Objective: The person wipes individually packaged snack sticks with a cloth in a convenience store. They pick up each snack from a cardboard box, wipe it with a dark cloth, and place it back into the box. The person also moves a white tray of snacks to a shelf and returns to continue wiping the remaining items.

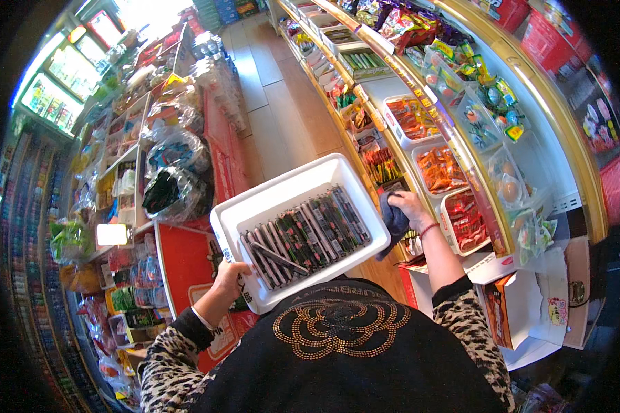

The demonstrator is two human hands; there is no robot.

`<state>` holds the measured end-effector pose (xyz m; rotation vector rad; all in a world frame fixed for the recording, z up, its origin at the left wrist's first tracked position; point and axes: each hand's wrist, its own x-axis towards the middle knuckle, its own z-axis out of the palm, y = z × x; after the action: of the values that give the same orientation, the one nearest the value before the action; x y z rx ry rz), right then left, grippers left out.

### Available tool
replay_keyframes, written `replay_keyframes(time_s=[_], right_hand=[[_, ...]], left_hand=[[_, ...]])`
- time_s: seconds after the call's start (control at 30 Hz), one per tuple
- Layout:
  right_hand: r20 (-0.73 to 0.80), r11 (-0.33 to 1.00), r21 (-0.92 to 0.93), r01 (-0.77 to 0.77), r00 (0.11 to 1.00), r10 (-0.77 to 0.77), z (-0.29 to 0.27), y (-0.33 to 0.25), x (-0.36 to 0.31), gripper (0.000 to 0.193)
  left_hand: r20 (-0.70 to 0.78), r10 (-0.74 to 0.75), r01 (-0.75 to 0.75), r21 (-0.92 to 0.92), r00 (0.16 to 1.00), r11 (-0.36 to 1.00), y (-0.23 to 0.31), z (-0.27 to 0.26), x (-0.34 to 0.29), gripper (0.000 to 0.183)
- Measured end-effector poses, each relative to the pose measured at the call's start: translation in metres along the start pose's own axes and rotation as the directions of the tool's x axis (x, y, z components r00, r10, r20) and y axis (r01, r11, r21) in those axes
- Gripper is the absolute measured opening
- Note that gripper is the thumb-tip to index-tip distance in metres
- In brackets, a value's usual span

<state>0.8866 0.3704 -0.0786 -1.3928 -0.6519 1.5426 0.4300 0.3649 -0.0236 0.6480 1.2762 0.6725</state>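
Observation:
In front of my body a white plastic tub is held slightly tilted. Inside it lie many slim, stick-shaped wrapped packets in dark and pale colours, mostly side by side, with a few lying across the others at the left. My left hand grips the tub's near left corner, thumb over the rim. By the tub's right wall, my right hand is closed on a dark grey-blue cloth. That cloth hangs against the tub's outer side.
At the right, tiered shelves hold white bins of orange snack packets and red packets. A cardboard box stands below them. Left are shelves with bagged goods and a red panel. A tiled aisle runs between.

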Motion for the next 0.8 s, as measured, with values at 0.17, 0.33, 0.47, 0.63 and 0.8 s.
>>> replay_keyframes(time_s=[0.17, 0.33, 0.47, 0.63, 0.8], right_hand=[[-0.119, 0.997, -0.076, -0.026, 0.993, 0.017, -0.05, 0.013, 0.027, 0.017], [-0.323, 0.99, 0.004, -0.138, 0.937, 0.132, -0.054, 0.014, 0.061, 0.015], [-0.364, 0.977, 0.015, -0.212, 0.909, 0.203, -0.027, 0.009, 0.088, 0.015], [-0.417, 0.957, 0.118, -0.264, 0.862, 0.289, -0.02, 0.007, 0.123, 0.013], [-0.448, 0.918, 0.207, -0.338, 0.802, 0.396, -0.059, -0.001, 0.169, 0.013]], left_hand=[[-0.079, -0.015, 0.009, -0.069, 0.997, 0.998, 0.013, 0.005, 0.096, 0.034], [-0.115, 0.01, 0.002, 0.11, 0.993, 0.994, 0.069, 0.021, 0.231, 0.025], [-0.186, 0.14, -0.102, 0.202, 0.973, 0.974, 0.119, 0.055, 0.308, 0.023], [-0.131, 0.077, -0.066, 0.09, 0.988, 0.994, 0.171, 0.109, 0.39, 0.032], [-0.08, -0.047, 0.052, 0.061, 0.996, 0.997, 0.202, 0.175, 0.475, 0.034]])
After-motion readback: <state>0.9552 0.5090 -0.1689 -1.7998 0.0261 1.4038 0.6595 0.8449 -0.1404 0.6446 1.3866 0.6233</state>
